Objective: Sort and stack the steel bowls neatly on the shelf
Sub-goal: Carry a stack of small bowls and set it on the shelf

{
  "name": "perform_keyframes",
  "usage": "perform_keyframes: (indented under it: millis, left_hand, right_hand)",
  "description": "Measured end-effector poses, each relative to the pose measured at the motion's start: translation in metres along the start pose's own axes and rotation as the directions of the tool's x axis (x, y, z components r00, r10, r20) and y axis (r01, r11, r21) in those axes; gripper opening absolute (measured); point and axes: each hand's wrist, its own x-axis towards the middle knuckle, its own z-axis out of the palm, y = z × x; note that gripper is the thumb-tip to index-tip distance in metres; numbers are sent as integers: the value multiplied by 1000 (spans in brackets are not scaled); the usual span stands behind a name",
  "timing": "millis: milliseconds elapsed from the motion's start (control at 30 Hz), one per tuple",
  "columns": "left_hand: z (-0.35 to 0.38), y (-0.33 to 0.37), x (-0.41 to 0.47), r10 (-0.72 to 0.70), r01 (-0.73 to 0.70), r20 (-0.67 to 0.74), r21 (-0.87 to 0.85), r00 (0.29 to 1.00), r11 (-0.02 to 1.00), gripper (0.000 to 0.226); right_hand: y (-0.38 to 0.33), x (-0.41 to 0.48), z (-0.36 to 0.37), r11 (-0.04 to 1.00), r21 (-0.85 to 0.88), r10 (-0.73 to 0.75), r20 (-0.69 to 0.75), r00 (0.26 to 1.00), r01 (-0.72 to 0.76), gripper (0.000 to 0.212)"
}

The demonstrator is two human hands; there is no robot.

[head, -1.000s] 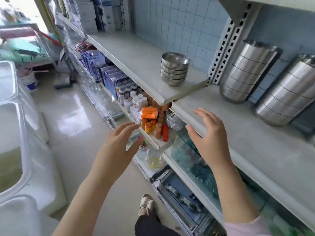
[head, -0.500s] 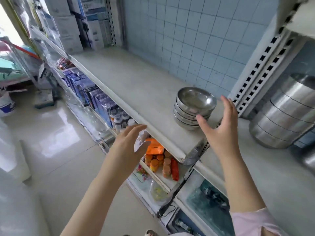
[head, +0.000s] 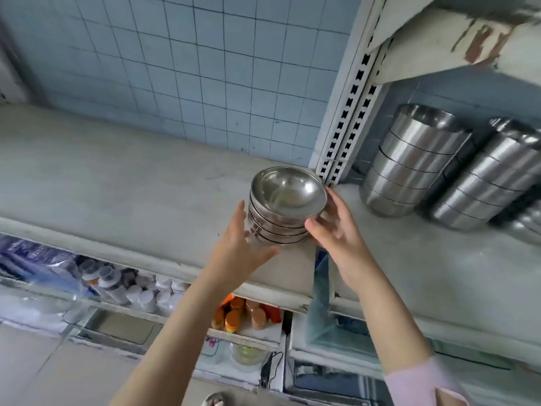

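Note:
A short stack of several small steel bowls (head: 288, 200) stands at the right end of the grey shelf (head: 117, 183), close to the slotted upright. My left hand (head: 237, 247) lies flat against the stack's left side, fingers straight. My right hand (head: 336, 230) cups the right side, its thumb on the lower bowls and its fingers behind the rim. On the neighbouring shelf to the right lean two tall stacks of larger steel bowls (head: 409, 162) (head: 491, 183), lying on their sides.
The slotted white upright (head: 348, 112) rises just behind the small stack. A tiled blue wall (head: 187, 68) backs the shelf. Lower shelves hold white bottles (head: 140, 294), orange jars (head: 234, 315) and blue packets (head: 35, 259). An upper shelf bracket (head: 456, 36) overhangs at top right.
Both hands have risen from below the shelf edge to the small bowl stack and now touch its two sides. The view has swung up and closer to the shelf.

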Motion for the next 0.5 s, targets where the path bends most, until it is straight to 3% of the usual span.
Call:
perform_keyframes:
  millis: [333,500]
  left_hand:
    - [-14,-5,18,183,-171,48,-182,982,968,84]
    - [-11,7,12,222,-201,90,-199,971,959,90]
  right_hand:
    - [4,-9,21,998,-62,-5,-152,988,-4,95]
    - [-5,-27,11,997,-63,-58,-229,972,45,83]
